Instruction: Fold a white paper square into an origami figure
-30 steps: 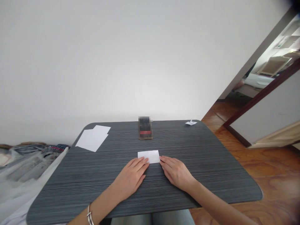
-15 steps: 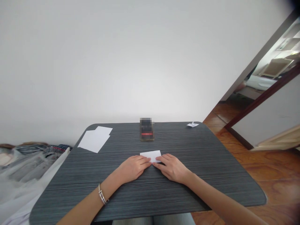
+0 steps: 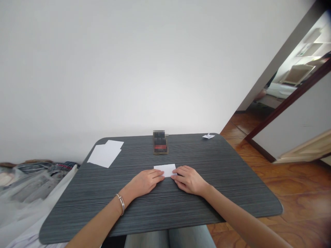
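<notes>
A small folded white paper (image 3: 164,169) lies flat near the middle of the dark striped table (image 3: 227,186). My left hand (image 3: 144,182), a silver bracelet on its wrist, rests palm down with its fingertips pressing the paper's near left edge. From the right, my right hand (image 3: 188,179) reaches the paper's near right edge, its fingers slightly curled and their tips pressing down. The fingertips of both hands almost meet at the paper's front edge. Neither hand lifts the paper.
A blurred dark upright object (image 3: 160,142) stands behind the paper. Loose white sheets (image 3: 104,154) lie at the far left corner. A small folded paper figure (image 3: 208,136) sits at the far right corner. Clothes (image 3: 31,175) are piled left of the table.
Both hands have drawn closer together along the paper's near edge, the fingers curling in. My forearms have slid further onto the table.
</notes>
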Tool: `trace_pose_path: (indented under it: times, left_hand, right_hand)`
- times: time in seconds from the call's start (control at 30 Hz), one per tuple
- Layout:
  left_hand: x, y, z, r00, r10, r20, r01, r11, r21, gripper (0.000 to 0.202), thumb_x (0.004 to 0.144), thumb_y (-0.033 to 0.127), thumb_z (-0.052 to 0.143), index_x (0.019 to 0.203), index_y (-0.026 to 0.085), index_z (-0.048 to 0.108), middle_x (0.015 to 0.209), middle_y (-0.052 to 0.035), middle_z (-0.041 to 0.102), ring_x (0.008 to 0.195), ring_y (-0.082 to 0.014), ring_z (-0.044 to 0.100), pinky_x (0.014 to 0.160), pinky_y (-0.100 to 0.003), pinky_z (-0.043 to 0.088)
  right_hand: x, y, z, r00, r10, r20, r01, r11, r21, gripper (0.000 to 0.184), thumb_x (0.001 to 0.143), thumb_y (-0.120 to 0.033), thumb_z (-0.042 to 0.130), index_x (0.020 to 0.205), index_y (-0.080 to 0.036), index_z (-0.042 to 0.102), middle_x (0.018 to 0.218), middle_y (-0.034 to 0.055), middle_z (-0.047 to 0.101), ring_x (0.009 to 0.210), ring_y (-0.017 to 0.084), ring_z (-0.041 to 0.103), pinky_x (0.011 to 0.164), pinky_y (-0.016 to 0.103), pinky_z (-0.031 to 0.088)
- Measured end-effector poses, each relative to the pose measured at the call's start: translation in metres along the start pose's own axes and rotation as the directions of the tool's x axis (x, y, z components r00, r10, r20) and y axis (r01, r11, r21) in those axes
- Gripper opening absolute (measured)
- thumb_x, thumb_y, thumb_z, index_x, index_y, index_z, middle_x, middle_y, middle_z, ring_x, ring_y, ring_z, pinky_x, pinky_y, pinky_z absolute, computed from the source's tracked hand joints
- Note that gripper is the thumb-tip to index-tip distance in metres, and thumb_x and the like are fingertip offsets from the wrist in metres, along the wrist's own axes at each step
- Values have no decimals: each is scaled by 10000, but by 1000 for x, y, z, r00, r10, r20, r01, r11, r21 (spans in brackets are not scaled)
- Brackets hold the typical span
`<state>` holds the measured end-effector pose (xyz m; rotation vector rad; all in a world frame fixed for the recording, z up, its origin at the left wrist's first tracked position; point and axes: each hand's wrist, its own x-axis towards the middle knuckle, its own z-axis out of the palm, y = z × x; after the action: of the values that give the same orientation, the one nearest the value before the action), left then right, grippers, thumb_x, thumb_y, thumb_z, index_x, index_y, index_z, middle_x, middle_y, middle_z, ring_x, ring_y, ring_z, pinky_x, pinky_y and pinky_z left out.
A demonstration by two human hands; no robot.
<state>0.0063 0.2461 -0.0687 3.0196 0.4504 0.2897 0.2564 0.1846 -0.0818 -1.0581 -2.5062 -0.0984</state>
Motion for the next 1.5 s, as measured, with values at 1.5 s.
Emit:
trace_pose_path:
  times: [1.5]
  left_hand:
    - [-6, 27, -10, 988, -150, 19, 147, 980, 135, 396, 857, 101, 471, 1234, 215, 501, 1145, -77, 589, 1068, -218, 533, 925, -371, 430]
  right_hand:
    - [4, -18, -1, 999, 31, 31, -31, 999, 26, 259, 884, -222, 511, 1121, -192, 613, 1124, 95, 654, 996, 210, 599, 877, 380, 459]
